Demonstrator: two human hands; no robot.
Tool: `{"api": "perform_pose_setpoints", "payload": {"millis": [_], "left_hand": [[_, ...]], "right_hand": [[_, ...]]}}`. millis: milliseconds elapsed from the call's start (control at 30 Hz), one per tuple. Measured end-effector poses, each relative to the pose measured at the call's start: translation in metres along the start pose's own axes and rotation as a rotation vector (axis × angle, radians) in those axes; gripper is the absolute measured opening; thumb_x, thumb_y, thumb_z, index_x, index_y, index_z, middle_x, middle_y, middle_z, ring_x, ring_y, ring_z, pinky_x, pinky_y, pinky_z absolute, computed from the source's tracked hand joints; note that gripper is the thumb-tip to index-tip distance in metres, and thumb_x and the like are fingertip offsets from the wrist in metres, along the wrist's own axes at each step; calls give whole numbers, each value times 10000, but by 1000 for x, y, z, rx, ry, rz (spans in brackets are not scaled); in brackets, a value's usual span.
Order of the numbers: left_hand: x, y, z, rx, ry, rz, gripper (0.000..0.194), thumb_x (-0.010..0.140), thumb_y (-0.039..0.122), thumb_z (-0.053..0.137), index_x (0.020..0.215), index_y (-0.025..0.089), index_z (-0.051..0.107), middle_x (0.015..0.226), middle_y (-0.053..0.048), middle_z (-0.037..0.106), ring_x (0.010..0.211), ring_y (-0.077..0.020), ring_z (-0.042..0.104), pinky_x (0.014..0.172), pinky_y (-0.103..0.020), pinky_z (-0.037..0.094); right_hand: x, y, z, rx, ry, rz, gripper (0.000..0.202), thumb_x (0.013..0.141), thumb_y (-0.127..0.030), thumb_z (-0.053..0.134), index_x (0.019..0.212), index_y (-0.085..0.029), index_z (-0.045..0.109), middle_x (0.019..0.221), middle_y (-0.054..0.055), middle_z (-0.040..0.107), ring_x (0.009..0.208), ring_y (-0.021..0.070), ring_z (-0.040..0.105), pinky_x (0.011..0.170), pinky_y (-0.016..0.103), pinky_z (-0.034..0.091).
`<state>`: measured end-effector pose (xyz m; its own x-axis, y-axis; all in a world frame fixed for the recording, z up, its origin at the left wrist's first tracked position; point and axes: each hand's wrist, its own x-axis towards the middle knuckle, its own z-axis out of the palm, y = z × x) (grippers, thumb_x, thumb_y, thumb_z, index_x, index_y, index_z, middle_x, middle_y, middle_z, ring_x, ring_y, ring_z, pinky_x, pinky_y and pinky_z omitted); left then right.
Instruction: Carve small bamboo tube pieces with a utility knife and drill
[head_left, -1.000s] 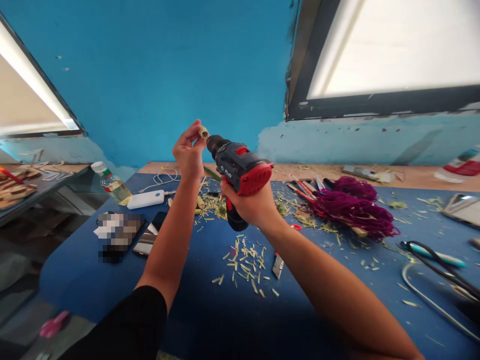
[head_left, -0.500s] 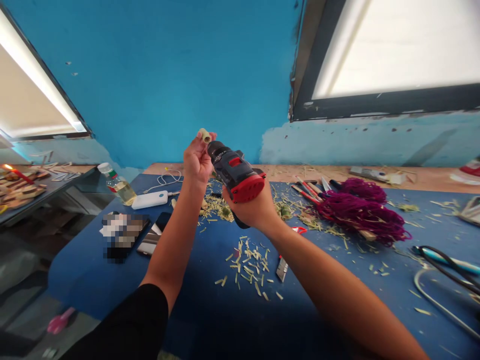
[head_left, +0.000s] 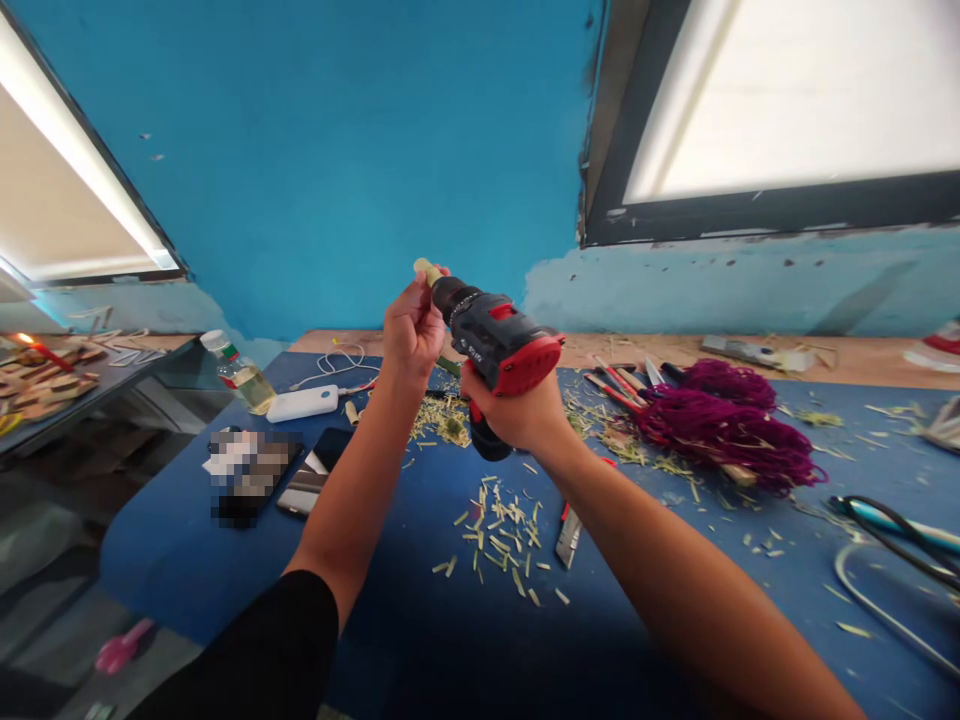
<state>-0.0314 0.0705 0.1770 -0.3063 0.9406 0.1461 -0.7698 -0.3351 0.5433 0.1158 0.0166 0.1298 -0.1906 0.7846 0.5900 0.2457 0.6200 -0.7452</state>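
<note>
My right hand [head_left: 517, 408] is closed round the grip of a black and red cordless drill [head_left: 499, 335], held in the air above the table. Its chuck points away and to the left. In front of the chuck, my left hand [head_left: 415, 325] pinches a short pale tube, bamboo-like in look [head_left: 427, 270]. The chuck end meets or overlaps the near end of the tube; the bit itself is hidden. Pale shavings [head_left: 502, 530] lie on the blue table [head_left: 420, 620] below my hands. A utility knife [head_left: 568, 537] lies partly under my right forearm.
Purple yarn [head_left: 735, 425] and several tools lie at right, beside a cable [head_left: 877, 600]. On the left are a bottle [head_left: 244, 375], a white power bank [head_left: 302, 403] and phones [head_left: 304, 485]. A lit red candle [head_left: 45, 350] burns on another table at far left.
Both hands have shifted slightly right together. The drill's chuck has come up against the tube, whose open near end showed before and is now covered.
</note>
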Motion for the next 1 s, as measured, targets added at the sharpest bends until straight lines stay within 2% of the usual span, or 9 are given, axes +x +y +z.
{"api": "perform_pose_setpoints", "payload": {"millis": [167,300,467,567,667,833,1000], "left_hand": [[3,2,0,-48,38,23,274,1089,155,642,1329,156,774,1312,-104,814,1442,-219,720,1173,-277,608],[1,12,1,-44,55,88,258,1103,176,634,1324,158,767,1395,-94,783,1558,-241,632,1212,-288,589],[-5,9,2,55,-26,102,284,1112,193,626,1351,130,767,1350,-111,799,1587,-294,604,1250,-373,584],[-3,5,0,102,-57,101,294,1105,193,627,1355,152,778,1346,-111,807,1590,-312,600,1254,-412,587],[1,9,-2,93,-25,126,290,1092,189,647,1345,149,783,1389,-113,793,1604,-309,586,1233,-377,594],[1,22,-1,57,3,135,333,1127,193,594,1420,162,751,1415,-95,775,1614,-294,576,1201,-340,604],[-3,15,3,59,-3,127,332,1109,169,627,1413,139,757,1455,-99,755,1612,-319,574,1222,-353,590]], "right_hand": [[2,-2,1,-9,10,25,195,764,-327,720,760,-263,536,733,29,657,704,194,605,745,412,562],[-1,-5,1,27,-15,25,206,760,-369,737,774,-255,566,775,48,687,762,221,658,796,444,588],[-2,-6,-3,151,-33,22,245,795,-457,724,882,-264,600,794,55,702,780,255,685,768,463,598],[0,-4,-6,95,-32,0,224,791,-433,741,841,-273,591,756,49,695,749,251,673,751,458,590],[0,-4,-6,45,-48,-7,245,772,-411,748,763,-278,543,704,42,684,677,225,635,742,454,582],[-3,-10,-5,83,-87,-41,214,799,-450,704,818,-271,587,764,63,720,735,250,675,790,485,593],[-2,-7,-6,169,-73,-30,253,794,-475,732,870,-271,602,840,70,715,832,272,714,774,476,618]]}}
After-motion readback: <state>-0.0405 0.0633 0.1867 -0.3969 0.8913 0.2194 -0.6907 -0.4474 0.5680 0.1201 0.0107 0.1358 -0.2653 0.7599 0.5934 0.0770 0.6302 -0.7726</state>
